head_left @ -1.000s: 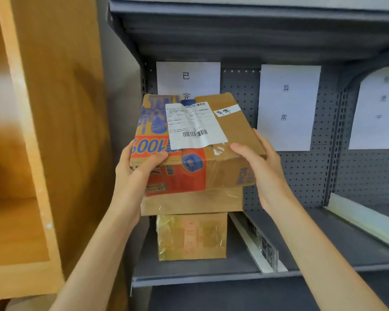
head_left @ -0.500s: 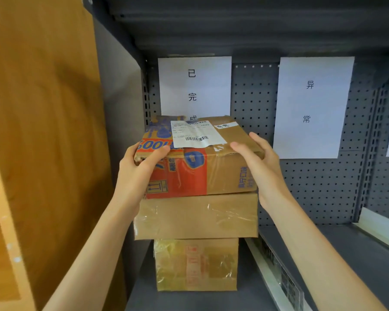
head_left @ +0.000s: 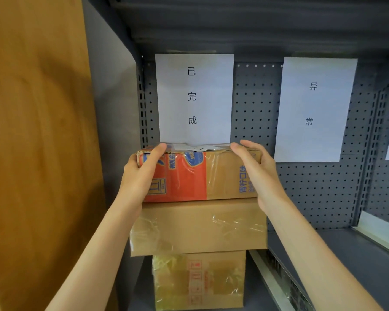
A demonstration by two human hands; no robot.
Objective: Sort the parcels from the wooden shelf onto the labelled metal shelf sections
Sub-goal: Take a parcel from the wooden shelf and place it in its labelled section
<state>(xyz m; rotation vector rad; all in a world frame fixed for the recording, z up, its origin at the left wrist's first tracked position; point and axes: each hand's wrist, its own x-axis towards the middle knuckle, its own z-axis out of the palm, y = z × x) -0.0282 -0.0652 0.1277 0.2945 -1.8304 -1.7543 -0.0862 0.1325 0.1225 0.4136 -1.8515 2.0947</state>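
Labels on white sheets hang on the metal shelf's [head_left: 323,248] pegboard back: the left sheet [head_left: 194,97] reads 已完成, the right sheet [head_left: 314,108] reads 异常. Below the left sheet, at the shelf's left end, stands a stack of three parcels. The top parcel [head_left: 200,173], brown cardboard printed in red-orange with blue Chinese lettering and wrapped in clear tape, rests on a plain brown taped parcel [head_left: 198,227], which sits on a smaller yellowish-taped box [head_left: 198,281] with faint red marks. The left hand [head_left: 139,173] grips the top parcel's left end, thumb over its upper edge; the right hand [head_left: 256,167] grips its right end likewise. A wooden panel [head_left: 38,142] fills the left.
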